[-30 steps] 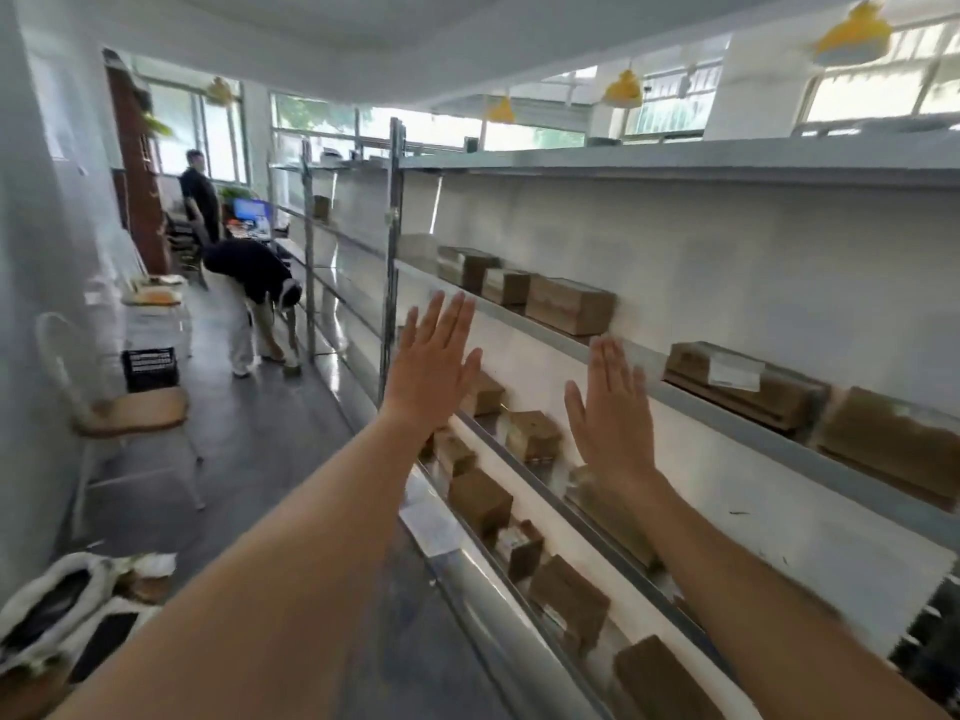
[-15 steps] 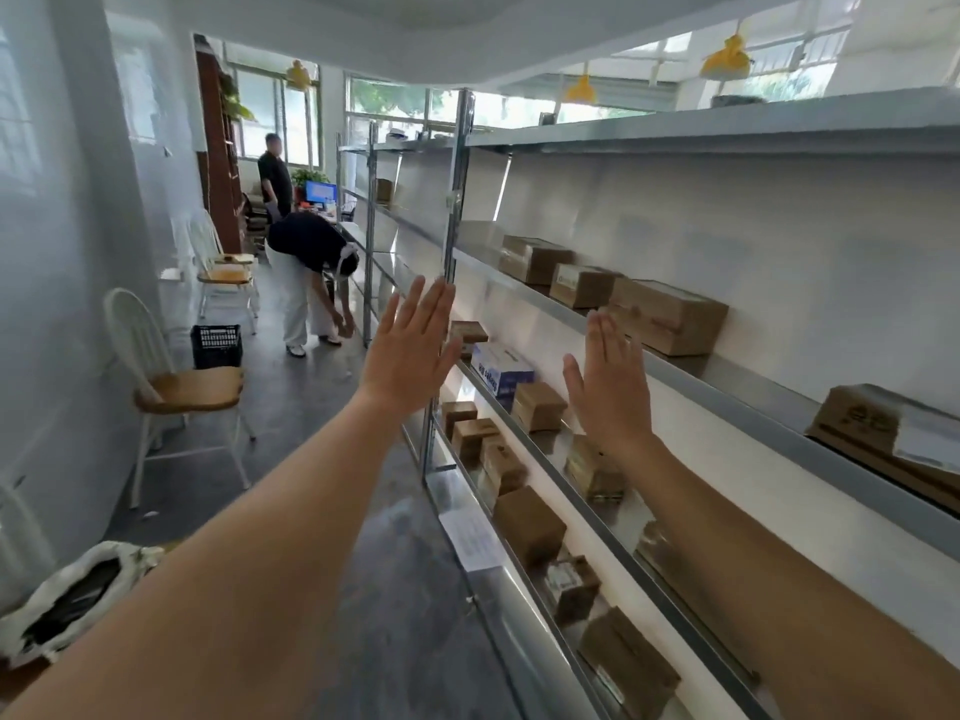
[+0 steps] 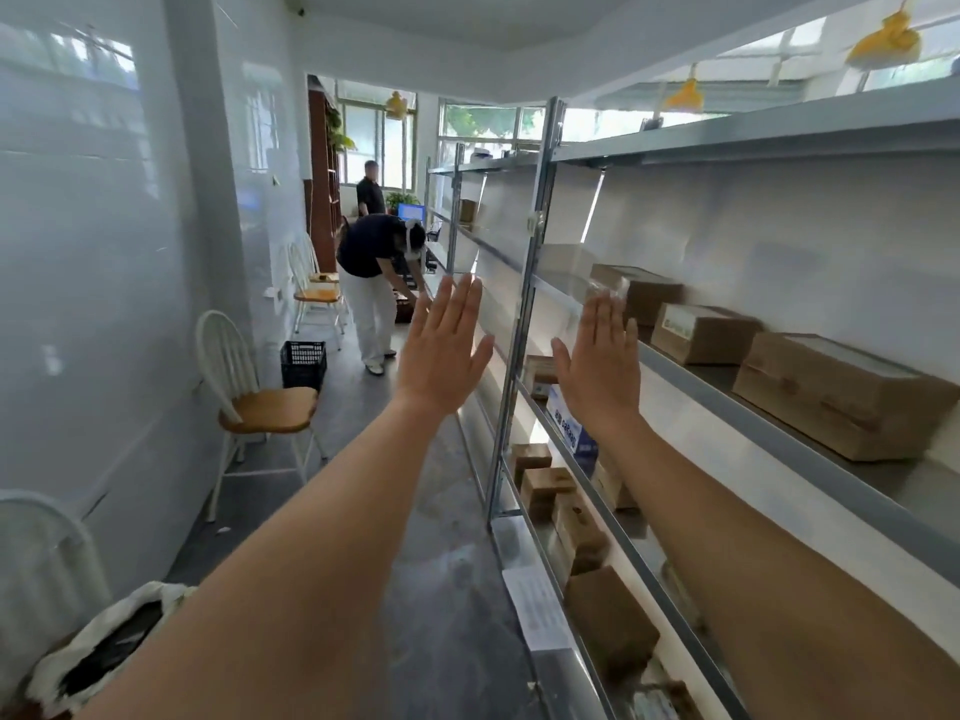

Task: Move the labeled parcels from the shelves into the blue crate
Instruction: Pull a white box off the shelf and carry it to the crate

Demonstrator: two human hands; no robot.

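Raising both the left hand [image 3: 444, 350] and right hand [image 3: 602, 366], fingers straight and empty, the person risks walking past brown cardboard parcels [image 3: 841, 392] on the grey metal shelves [image 3: 779, 433]; no blue crate shows.

Parcel labels [image 3: 680, 321] blurred — lowest-shelf boxes [image 3: 670, 698] cut off at frame's bottom edge.

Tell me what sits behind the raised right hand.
Behind the right hand a blue-and-white box shows on the middle shelf. The hand covers its upper part, so its full label cannot be read.
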